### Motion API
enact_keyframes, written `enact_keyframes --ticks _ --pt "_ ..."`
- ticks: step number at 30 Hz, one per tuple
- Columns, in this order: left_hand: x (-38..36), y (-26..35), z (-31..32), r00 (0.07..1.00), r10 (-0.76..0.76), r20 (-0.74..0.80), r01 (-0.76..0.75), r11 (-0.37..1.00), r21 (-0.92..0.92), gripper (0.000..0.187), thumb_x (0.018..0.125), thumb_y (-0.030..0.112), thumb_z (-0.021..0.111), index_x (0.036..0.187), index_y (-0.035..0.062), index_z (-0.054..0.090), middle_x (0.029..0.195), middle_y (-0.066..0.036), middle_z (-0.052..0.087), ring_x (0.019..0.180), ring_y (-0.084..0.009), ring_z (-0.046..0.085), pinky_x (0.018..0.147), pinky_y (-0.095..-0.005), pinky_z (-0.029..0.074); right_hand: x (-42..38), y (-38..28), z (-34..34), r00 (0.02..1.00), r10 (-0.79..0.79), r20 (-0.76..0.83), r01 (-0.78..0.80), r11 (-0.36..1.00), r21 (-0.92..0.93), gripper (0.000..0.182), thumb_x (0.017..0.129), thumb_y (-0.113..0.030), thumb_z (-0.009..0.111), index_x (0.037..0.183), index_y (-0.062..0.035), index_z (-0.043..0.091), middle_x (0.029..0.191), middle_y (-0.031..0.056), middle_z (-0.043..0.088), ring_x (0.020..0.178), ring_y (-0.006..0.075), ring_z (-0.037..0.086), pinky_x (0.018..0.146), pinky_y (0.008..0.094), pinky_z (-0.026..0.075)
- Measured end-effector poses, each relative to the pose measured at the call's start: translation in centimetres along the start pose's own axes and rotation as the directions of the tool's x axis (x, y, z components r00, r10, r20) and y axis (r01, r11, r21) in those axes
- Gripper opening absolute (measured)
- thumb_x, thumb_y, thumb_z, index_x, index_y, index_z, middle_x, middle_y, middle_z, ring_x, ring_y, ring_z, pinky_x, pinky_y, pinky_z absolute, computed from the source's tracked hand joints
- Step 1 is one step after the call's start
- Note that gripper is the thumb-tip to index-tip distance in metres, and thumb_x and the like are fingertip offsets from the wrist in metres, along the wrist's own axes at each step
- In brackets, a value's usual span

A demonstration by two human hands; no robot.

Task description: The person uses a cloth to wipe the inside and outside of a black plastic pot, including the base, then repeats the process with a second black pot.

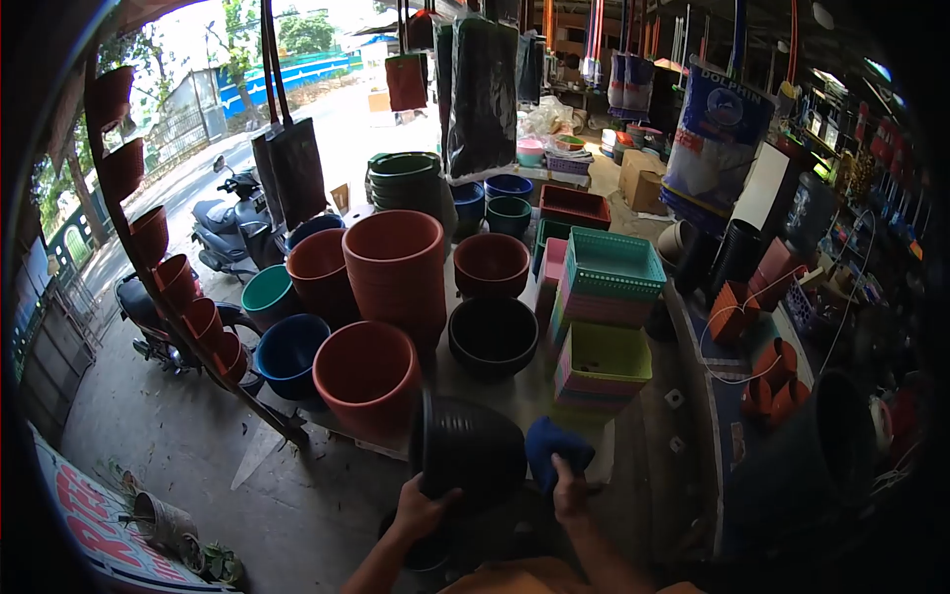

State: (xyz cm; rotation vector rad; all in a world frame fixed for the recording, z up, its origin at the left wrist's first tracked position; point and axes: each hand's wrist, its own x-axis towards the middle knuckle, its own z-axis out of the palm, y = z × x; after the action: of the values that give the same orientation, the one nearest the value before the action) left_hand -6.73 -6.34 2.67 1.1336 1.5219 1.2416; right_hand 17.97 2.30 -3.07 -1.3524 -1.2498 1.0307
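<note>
A large black plant pot (475, 450) is tipped on its side in front of me, and my left hand (426, 507) is closed on its rim at the lower left. To the right of the pot, my right hand (568, 487) grips a bunched blue cloth (556, 450). Just beyond stand a terracotta-coloured pot (366, 376), a black bowl-shaped pot (493, 337) and a stack of yellow-green baskets (604, 361). Below my left forearm, another dark round pot (427, 549) is partly hidden in shadow.
Stacked reddish pots (394, 267), a blue pot (292, 356) and teal baskets (614, 262) crowd the display. A slanted pole (188, 346) carrying small hanging pots rises at left, with a motorcycle (233, 223) behind. Dark bags (483, 99) hang overhead. Orange pots (734, 309) line the right side.
</note>
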Motion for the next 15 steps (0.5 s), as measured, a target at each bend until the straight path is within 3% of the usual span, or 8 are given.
enact_keyframes --ticks 1,3,4,6,7,9,12,15 --pt "0.5 -0.2 0.2 1.0 -0.008 0.011 0.008 1.0 -0.006 0.036 0.078 0.013 0.08 0.108 -0.0008 0.064 0.101 -0.011 0.07 0.09 -0.0196 0.068 0.083 -0.0313 0.053 -0.7 -1.4 0.3 1.0 0.008 -0.008 -0.008 1.0 -0.01 0.044 0.092 -0.03 0.057 0.118 0.005 0.061 0.115 0.0152 0.065 0.107 0.028 0.062 0.092 0.0342 0.048" --pt "1.8 0.0 0.7 0.98 0.128 0.155 -0.179 0.907 0.381 0.029 0.08 0.017 0.076 0.104 0.0049 0.067 0.094 -0.014 0.069 0.086 -0.0292 0.069 0.079 -0.0363 0.054 -1.8 -5.9 0.8 0.981 -0.181 0.069 0.183 0.983 -0.009 0.045 0.091 -0.025 0.058 0.126 0.003 0.056 0.128 0.0178 0.058 0.121 0.0308 0.055 0.105 0.0389 0.04" --pt "2.5 0.4 1.1 0.978 0.122 0.168 -0.178 0.909 0.378 0.029 0.08 0.017 0.076 0.104 0.0049 0.067 0.094 -0.014 0.069 0.086 -0.0292 0.069 0.079 -0.0363 0.054 -1.5 -7.6 1.0 0.983 -0.172 0.06 0.173 0.985 -0.016 0.045 0.091 -0.025 0.058 0.126 0.003 0.056 0.128 0.0178 0.058 0.121 0.0308 0.055 0.105 0.0389 0.04" --pt "4.2 1.4 2.0 0.93 0.198 0.311 -0.337 0.795 0.504 0.025 0.077 0.02 0.073 0.098 0.0079 0.067 0.091 -0.015 0.066 0.086 -0.0355 0.066 0.077 -0.0425 0.053 -0.1 -10.6 1.4 0.742 -0.614 0.268 0.663 0.731 -0.16 0.057 0.083 -0.027 0.067 0.132 -0.0025 0.054 0.139 0.0171 0.051 0.131 0.031 0.047 0.111 0.0444 0.031" --pt "5.3 2.0 2.4 0.926 0.193 0.323 -0.341 0.795 0.502 0.025 0.077 0.02 0.073 0.098 0.0079 0.067 0.091 -0.015 0.066 0.086 -0.0355 0.066 0.077 -0.0425 0.053 0.7 -11.6 1.5 0.75 -0.609 0.26 0.656 0.736 -0.167 0.057 0.083 -0.027 0.067 0.132 -0.0025 0.054 0.139 0.0171 0.051 0.131 0.031 0.047 0.111 0.0444 0.031" --pt "7.7 3.1 3.3 0.867 0.22 0.448 -0.47 0.66 0.586 0.023 0.074 0.022 0.071 0.091 0.0077 0.066 0.095 -0.013 0.066 0.083 -0.0335 0.067 0.074 -0.044 0.053 2.5 -12.9 1.4 0.599 -0.512 0.616 0.794 0.484 -0.369 0.067 0.076 -0.029 0.07 0.137 -0.0083 0.051 0.145 0.0119 0.047 0.139 0.0276 0.038 0.116 0.0474 0.02" --pt "13.1 2.6 4.2 0.792 0.246 0.559 -0.598 0.495 0.63 0.024 0.07 0.023 0.072 0.089 0.0088 0.065 0.097 -0.012 0.066 0.081 -0.0318 0.067 0.07 -0.0432 0.052 6.8 -11.2 1.5 0.54 -0.414 0.733 0.837 0.353 -0.417 0.069 0.076 -0.032 0.068 0.139 -0.0123 0.048 0.145 0.007 0.047 0.14 0.0254 0.036 0.118 0.0479 0.013" --pt "18.9 2.2 5.6 0.745 0.354 0.565 -0.666 0.426 0.612 0.016 0.075 0.016 0.066 0.09 0.0095 0.066 0.096 -0.011 0.066 0.079 -0.03 0.068 0.07 -0.0423 0.052 12.2 -9.5 1.4 0.511 -0.433 0.743 0.858 0.316 -0.406 0.068 0.077 -0.032 0.066 0.14 -0.0116 0.047 0.145 0.0078 0.046 0.14 0.0246 0.036 0.118 0.0483 0.014"
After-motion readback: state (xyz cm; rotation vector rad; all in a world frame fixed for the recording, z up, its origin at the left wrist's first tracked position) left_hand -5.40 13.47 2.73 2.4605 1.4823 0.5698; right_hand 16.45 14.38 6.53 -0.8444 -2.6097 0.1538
